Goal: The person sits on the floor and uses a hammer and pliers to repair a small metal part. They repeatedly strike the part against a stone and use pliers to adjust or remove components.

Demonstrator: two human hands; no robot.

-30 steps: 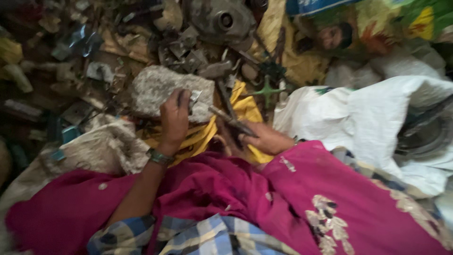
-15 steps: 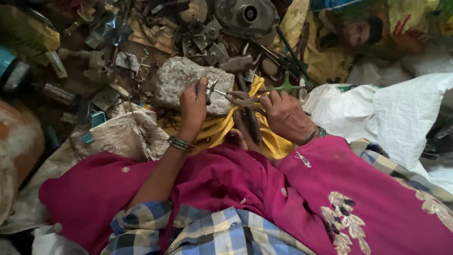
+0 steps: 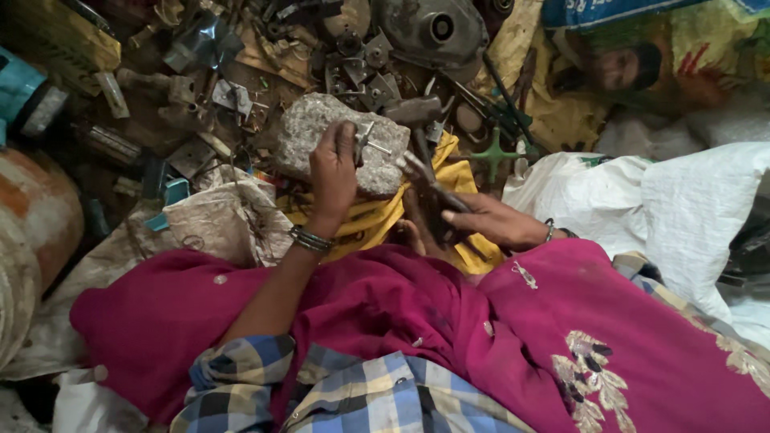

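My left hand rests on a rough grey stone and pinches a small metal part upright against its top. My right hand lies lower right of the stone, closed around the handle of a dark metal tool whose head points up toward the stone. A yellow cloth lies under the stone and both hands. My lap is covered by magenta fabric with pale embroidery.
Scrap metal parts lie heaped beyond the stone, with a round grey motor casing at the top. A green cross-shaped tool lies to the right. White sacks sit right, a rusty drum left.
My right hand has dropped down and right, away from the stone, bringing the tool with it. My left hand stays on the stone with the small part.
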